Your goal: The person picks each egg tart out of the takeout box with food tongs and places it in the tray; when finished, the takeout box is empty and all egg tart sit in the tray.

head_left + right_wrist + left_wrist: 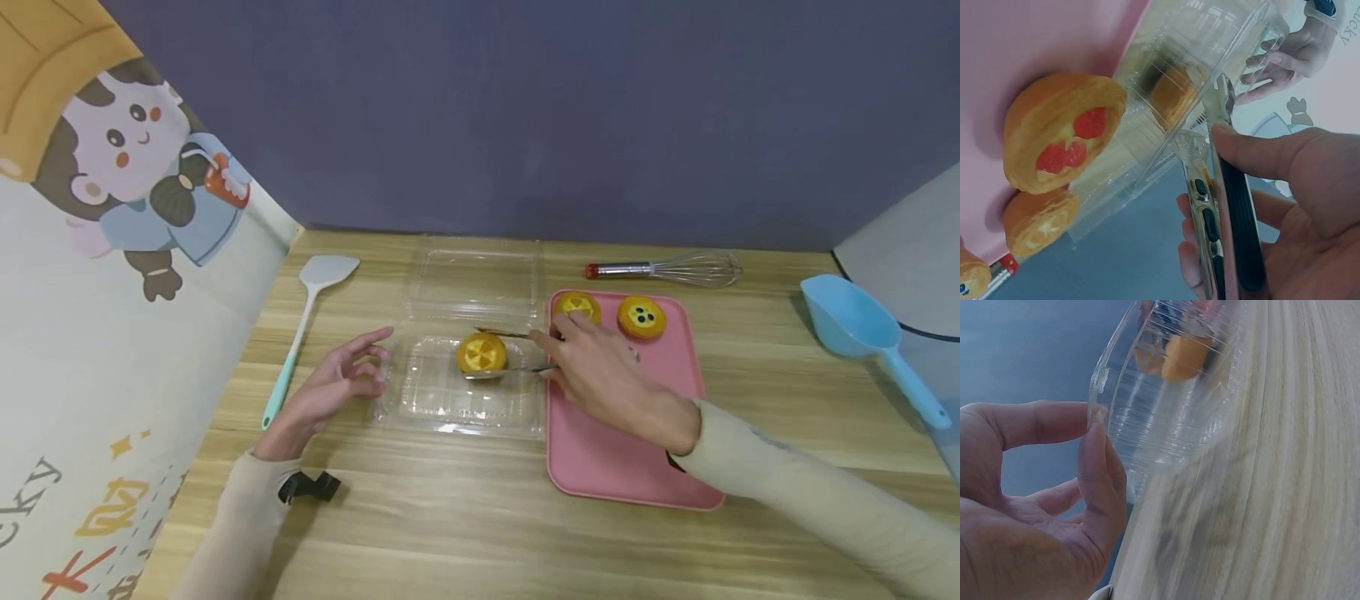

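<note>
My right hand [603,379] grips metal tongs [1238,206] with dark handle grips. The tongs' arms lie on either side of a round yellow-topped tart [482,354], inside a clear plastic container [457,408]; whether both tips press on it I cannot tell. With thumb and forefinger, my left hand [1041,487] pinches the container's left rim. The container's lid [480,275] lies folded back behind it. On the pink tray [600,467], under and beyond my right hand, sit a tart with red pieces [1066,134], a yellow-topped tart [576,305] and a blueberry tart [642,317].
A whisk [667,269] lies behind the tray. On the far right is a light blue scoop [855,321], with a dark cable behind it. To the left lies a white spatula [296,333] with a mint handle. A dark panel [510,125] closes off the back.
</note>
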Demonstrator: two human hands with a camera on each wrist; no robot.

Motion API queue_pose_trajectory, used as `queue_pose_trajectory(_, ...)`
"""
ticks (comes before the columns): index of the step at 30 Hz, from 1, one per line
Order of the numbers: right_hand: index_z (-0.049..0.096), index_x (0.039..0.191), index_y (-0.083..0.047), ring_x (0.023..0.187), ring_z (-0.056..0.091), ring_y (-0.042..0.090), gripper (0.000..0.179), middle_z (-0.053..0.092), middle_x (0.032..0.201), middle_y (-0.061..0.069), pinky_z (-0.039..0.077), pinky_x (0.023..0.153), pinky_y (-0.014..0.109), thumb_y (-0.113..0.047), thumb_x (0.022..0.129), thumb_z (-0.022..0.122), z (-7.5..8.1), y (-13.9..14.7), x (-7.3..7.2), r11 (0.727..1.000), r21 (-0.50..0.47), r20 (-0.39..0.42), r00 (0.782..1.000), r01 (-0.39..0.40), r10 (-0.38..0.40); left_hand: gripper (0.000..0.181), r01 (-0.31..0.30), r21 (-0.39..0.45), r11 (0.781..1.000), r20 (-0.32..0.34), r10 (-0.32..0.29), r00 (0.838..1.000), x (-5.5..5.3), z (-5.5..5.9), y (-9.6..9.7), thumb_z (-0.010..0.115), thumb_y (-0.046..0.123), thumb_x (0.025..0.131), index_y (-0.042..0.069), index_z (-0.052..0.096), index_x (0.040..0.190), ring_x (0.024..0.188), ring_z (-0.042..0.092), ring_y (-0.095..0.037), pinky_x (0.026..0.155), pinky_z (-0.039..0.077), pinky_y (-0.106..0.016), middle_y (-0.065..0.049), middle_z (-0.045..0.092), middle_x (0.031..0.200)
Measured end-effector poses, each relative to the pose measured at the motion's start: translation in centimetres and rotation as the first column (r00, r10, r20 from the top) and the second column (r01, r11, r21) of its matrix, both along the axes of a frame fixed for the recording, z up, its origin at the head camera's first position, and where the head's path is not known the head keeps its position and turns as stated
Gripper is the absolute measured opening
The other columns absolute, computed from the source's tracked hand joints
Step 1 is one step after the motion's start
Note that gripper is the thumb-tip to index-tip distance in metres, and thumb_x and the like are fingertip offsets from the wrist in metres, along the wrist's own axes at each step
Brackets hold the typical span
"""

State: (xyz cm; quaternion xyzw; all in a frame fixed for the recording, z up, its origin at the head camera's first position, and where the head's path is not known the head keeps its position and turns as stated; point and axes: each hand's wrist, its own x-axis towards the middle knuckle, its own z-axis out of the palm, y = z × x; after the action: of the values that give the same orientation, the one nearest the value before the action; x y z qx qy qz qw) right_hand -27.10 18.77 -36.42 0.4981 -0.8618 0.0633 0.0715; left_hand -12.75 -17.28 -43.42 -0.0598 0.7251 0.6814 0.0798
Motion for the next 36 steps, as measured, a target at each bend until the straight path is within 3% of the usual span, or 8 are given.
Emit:
queue_pose_trajectory(9,0.069,0.136,-0.009,0.096,0.058,0.027,0.056,0.067,0.11,0.012,0.058,0.07,0.039,-0.018,0.083,0.087,-0.2,0.2,-0.3,0.999,-0.022,0.128,0.991,0.031,-0.028,0.091,-0.004,0.003,1.0,-0.003,0.004,1.0,-0.1,0.3,0.1,0.062,-0.015,0.083,0.004,0.025,0.164,0.089,0.061,-0.006,0.082,0.062,-0.023,-0.008,0.052,0.127)
queue_pose_trajectory(19,0.071,0.134,-0.014,0.093,0.058,0.026,0.054,0.068,0.109,0.011,0.054,0.056,0.03,-0.016,0.083,0.088,-1.8,0.3,-0.5,0.997,-0.075,0.092,0.996,0.018,-0.011,0.092,-0.007,0.004,1.0,-0.01,0.008,1.0,0.1,0.3,0.2,0.063,-0.015,0.082,0.002,0.025,0.164,0.087,0.06,-0.007,0.08,0.061,-0.022,-0.008,0.053,0.125)
queue_pose_trajectory(28,0.072,0.133,-0.014,0.091,0.058,0.025,0.05,0.068,0.108,0.01,0.053,0.055,0.03,-0.017,0.085,0.086,-2.5,0.4,-0.7,0.992,-0.128,0.041,0.999,-0.019,0.025,0.092,-0.015,0.004,1.0,-0.011,0.015,1.0,0.2,0.2,0.1,0.062,-0.015,0.082,0.003,0.025,0.164,0.088,0.062,-0.007,0.082,0.062,-0.023,-0.009,0.053,0.126)
queue_pose_trajectory(36,0.071,0.134,-0.015,0.092,0.058,0.024,0.05,0.068,0.107,0.009,0.053,0.058,0.03,-0.016,0.086,0.085,-3.0,0.6,-0.9,0.988,-0.153,0.069,0.997,-0.024,0.035,0.091,-0.024,0.0,1.0,-0.003,0.024,1.0,0.3,0.1,0.2,0.062,-0.015,0.082,0.003,0.025,0.164,0.089,0.062,-0.007,0.082,0.062,-0.023,-0.007,0.054,0.125)
